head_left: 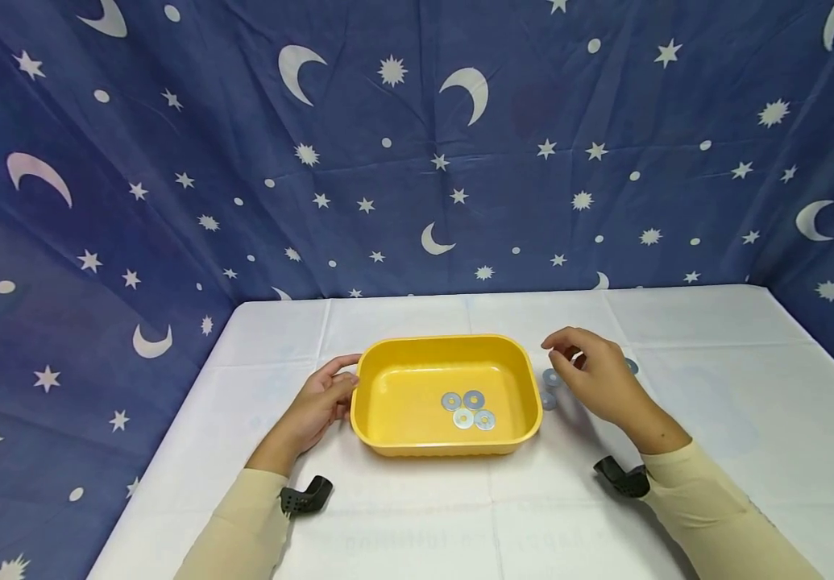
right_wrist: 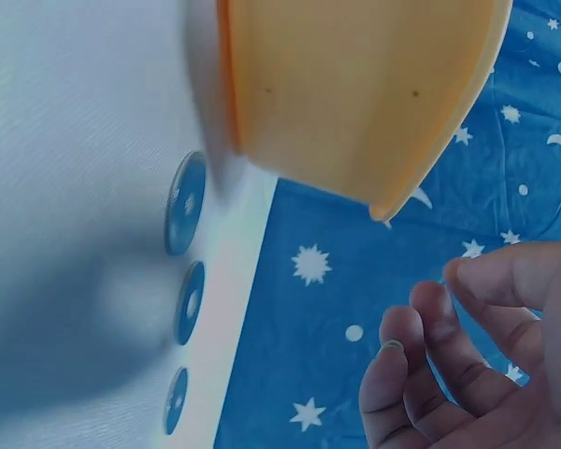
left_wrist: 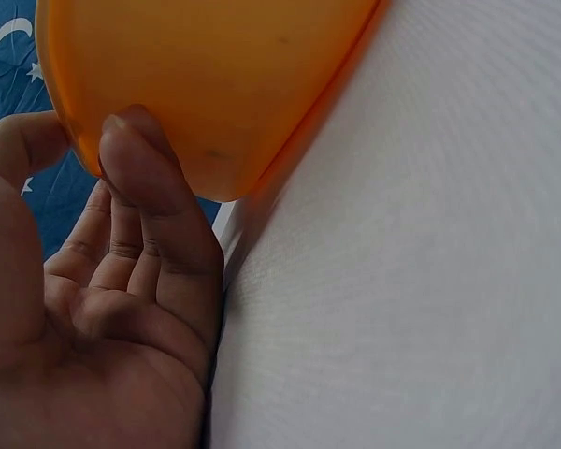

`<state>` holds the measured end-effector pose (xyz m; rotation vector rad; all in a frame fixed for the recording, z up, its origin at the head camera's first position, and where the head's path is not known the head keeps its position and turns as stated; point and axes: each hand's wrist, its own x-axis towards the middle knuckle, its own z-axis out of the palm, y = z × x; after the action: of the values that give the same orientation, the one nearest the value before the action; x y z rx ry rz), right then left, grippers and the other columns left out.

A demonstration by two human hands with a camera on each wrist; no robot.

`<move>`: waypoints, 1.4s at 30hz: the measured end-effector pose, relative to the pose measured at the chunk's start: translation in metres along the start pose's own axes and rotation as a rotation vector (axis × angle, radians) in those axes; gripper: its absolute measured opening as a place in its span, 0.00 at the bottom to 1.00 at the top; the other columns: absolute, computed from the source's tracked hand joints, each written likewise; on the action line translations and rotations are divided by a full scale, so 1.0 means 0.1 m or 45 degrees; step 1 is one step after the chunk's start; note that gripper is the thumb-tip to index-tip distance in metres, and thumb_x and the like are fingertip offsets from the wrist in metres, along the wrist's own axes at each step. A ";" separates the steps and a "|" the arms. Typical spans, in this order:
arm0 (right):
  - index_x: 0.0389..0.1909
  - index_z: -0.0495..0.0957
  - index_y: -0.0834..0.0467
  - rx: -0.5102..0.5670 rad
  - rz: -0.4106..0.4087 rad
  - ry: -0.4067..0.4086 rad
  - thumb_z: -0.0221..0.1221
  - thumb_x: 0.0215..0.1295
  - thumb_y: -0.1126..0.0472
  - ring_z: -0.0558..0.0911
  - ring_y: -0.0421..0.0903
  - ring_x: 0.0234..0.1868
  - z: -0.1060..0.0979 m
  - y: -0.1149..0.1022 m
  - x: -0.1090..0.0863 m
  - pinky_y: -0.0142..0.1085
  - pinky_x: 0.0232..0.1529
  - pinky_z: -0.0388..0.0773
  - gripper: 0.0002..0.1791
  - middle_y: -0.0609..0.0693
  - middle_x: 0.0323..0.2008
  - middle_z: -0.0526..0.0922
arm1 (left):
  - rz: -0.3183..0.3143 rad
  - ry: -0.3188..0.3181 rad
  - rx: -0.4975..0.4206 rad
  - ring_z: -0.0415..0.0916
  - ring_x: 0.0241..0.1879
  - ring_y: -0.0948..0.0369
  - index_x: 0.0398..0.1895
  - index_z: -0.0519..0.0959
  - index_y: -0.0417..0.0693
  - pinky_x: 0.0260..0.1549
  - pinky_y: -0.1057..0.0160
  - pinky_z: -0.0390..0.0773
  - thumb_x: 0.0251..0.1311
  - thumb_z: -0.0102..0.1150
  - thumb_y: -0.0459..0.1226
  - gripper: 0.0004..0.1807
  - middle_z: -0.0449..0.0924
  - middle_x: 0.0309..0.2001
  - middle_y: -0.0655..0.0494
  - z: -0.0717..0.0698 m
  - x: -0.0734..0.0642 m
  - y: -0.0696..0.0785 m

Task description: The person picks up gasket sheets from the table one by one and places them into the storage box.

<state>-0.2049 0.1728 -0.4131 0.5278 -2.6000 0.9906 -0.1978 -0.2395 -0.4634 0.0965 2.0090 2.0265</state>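
Note:
A yellow plastic tray [head_left: 417,445] stands on the white-covered table, with several flat metal washers [head_left: 473,399] in its right half. At its left end, my left hand [head_left: 318,407] holds the rim. In the left wrist view, the thumb reaches the rim and a bent finger [left_wrist: 136,159] presses the outer wall. My right hand [head_left: 598,374] hovers just right of the tray, fingers loosely curled, nothing visible between them. Under and beside it lie loose washers [head_left: 548,400] on the table; the right wrist view shows three in a row, the nearest washer [right_wrist: 185,204] close to the tray.
White cloth [head_left: 417,515] with fold creases covers the table. A dark blue curtain [head_left: 387,185] with white moons and stars hangs behind and on both sides. Black wrist mounts [head_left: 306,495] sit on both forearms, over beige sleeves [head_left: 721,499].

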 end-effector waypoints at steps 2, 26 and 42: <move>0.41 0.82 0.58 -0.001 0.019 -0.023 0.59 0.65 0.70 0.75 0.42 0.30 0.00 0.03 0.00 0.28 0.32 0.76 0.07 0.49 0.30 0.81 | -0.001 -0.006 0.003 0.73 0.25 0.64 0.73 0.62 0.48 0.24 0.70 0.77 0.72 0.52 0.38 0.28 0.79 0.39 0.56 0.01 0.00 0.00; 0.36 0.81 0.58 -0.008 0.167 -0.488 0.61 0.62 0.69 0.72 0.42 0.24 0.09 0.24 -0.04 0.30 0.24 0.71 0.04 0.46 0.22 0.76 | -0.024 0.018 0.020 0.73 0.25 0.63 0.73 0.62 0.50 0.25 0.70 0.78 0.72 0.52 0.38 0.28 0.79 0.39 0.56 0.00 0.02 -0.02; 0.36 0.80 0.54 -0.021 0.191 -0.609 0.68 0.58 0.65 0.71 0.42 0.25 0.11 0.28 -0.05 0.30 0.26 0.68 0.07 0.45 0.23 0.74 | -0.008 -0.007 0.016 0.73 0.25 0.64 0.73 0.61 0.48 0.25 0.71 0.77 0.72 0.52 0.39 0.28 0.80 0.40 0.57 0.00 0.02 -0.01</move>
<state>-0.2148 0.1853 -0.4389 0.6389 -3.1063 0.9838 -0.1995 -0.2391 -0.4646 0.0983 2.0168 2.0078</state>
